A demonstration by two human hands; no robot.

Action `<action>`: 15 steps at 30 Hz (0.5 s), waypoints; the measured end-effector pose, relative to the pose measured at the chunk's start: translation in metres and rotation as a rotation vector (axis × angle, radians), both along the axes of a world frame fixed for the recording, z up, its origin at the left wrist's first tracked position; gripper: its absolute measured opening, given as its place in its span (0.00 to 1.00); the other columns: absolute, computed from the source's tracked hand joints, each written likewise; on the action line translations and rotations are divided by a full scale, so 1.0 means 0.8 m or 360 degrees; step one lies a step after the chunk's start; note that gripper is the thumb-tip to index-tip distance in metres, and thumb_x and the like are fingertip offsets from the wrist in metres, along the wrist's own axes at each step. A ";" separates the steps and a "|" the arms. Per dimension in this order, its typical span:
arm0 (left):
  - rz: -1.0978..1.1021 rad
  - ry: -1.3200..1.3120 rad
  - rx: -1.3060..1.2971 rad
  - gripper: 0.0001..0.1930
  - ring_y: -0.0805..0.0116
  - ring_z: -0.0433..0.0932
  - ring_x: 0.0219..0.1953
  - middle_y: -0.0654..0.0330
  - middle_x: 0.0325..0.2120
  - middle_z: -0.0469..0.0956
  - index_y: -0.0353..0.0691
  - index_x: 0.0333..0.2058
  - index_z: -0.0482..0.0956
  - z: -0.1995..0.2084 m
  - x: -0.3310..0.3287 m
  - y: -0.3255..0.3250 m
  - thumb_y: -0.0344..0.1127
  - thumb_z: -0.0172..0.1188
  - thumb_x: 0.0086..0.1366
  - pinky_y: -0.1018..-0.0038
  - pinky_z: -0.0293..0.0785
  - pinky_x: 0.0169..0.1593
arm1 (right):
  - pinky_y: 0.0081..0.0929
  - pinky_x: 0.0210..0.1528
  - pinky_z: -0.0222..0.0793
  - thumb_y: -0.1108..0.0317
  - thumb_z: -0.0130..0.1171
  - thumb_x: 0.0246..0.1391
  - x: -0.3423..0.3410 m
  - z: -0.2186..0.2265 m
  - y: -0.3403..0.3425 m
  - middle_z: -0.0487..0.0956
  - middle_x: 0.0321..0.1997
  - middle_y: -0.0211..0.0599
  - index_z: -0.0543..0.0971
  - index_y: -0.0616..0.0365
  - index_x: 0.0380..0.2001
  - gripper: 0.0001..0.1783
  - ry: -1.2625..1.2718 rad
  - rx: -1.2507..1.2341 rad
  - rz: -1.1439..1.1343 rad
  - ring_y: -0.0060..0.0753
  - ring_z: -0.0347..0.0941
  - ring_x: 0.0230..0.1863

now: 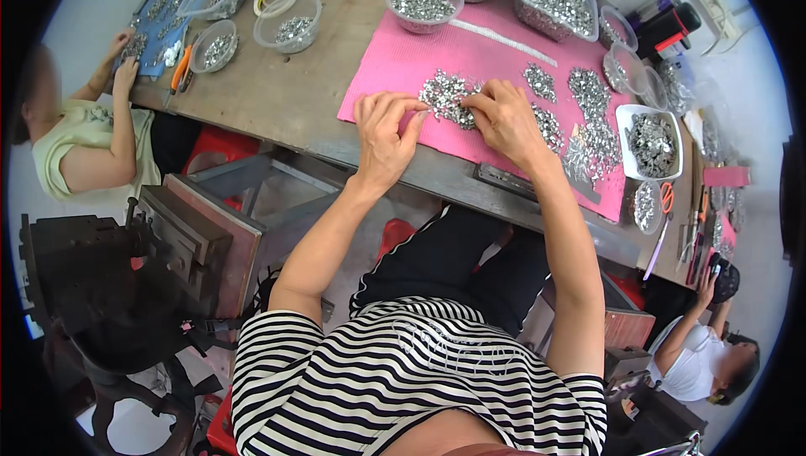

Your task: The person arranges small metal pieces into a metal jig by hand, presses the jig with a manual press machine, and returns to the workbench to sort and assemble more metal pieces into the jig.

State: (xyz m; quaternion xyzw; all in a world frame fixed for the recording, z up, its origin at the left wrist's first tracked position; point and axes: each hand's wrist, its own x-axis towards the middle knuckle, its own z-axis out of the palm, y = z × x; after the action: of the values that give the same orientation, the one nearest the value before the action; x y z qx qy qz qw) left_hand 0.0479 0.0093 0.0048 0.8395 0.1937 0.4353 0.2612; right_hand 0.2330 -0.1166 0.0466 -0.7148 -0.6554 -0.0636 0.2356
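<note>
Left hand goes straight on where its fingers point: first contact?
Likely the loose pile of small silvery pieces on the pink mat; the left hand may already touch its edge, depth unclear.

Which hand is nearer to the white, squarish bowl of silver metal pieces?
Right. The right hand is left of the bowl, at the right edge of a silver pile; the left hand is farther away, at that pile's left edge.

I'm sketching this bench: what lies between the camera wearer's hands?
In the head view, a pile of silvery pieces on pink cloth lies between the left hand and right hand.
</note>
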 end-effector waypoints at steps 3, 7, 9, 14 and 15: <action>0.0055 0.0024 0.0007 0.04 0.62 0.73 0.45 0.65 0.36 0.80 0.44 0.33 0.83 0.001 0.001 0.003 0.33 0.68 0.58 0.59 0.60 0.56 | 0.37 0.43 0.64 0.73 0.64 0.53 -0.008 0.000 0.008 0.73 0.32 0.35 0.84 0.53 0.38 0.09 0.0077 0.0060 0.0026 0.40 0.72 0.39; 0.0125 0.0014 -0.0040 0.04 0.61 0.73 0.45 0.65 0.35 0.80 0.45 0.33 0.83 0.003 0.001 0.002 0.32 0.67 0.59 0.57 0.59 0.59 | 0.39 0.43 0.66 0.70 0.64 0.54 -0.033 -0.006 0.031 0.75 0.35 0.37 0.83 0.56 0.37 0.07 0.0117 0.0123 0.0051 0.42 0.73 0.41; 0.0136 0.0076 0.0025 0.06 0.61 0.74 0.47 0.62 0.36 0.81 0.42 0.37 0.83 0.002 0.002 -0.001 0.32 0.66 0.61 0.58 0.59 0.62 | 0.40 0.44 0.66 0.67 0.65 0.54 -0.041 -0.015 0.040 0.75 0.35 0.38 0.83 0.57 0.37 0.09 -0.0051 0.0128 -0.0031 0.43 0.72 0.42; 0.0128 0.0067 -0.0082 0.05 0.60 0.74 0.47 0.62 0.36 0.81 0.43 0.37 0.84 -0.002 -0.001 -0.002 0.32 0.66 0.61 0.53 0.55 0.65 | 0.41 0.44 0.66 0.67 0.64 0.53 -0.044 -0.023 0.042 0.75 0.36 0.38 0.81 0.56 0.38 0.09 -0.0141 0.0104 -0.0063 0.44 0.72 0.42; 0.0120 0.0060 -0.0121 0.05 0.60 0.74 0.47 0.62 0.36 0.81 0.43 0.37 0.84 -0.002 -0.001 -0.002 0.32 0.66 0.61 0.53 0.55 0.65 | 0.41 0.43 0.66 0.68 0.64 0.53 -0.042 -0.024 0.041 0.74 0.35 0.38 0.81 0.56 0.37 0.08 -0.0106 0.0114 -0.0061 0.43 0.72 0.42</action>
State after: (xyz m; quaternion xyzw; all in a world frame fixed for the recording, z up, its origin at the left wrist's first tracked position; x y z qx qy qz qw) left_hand 0.0468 0.0081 0.0029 0.8291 0.2466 0.4212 0.2726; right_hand 0.1995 -0.0839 0.0276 -0.7157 -0.6464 -0.1151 0.2379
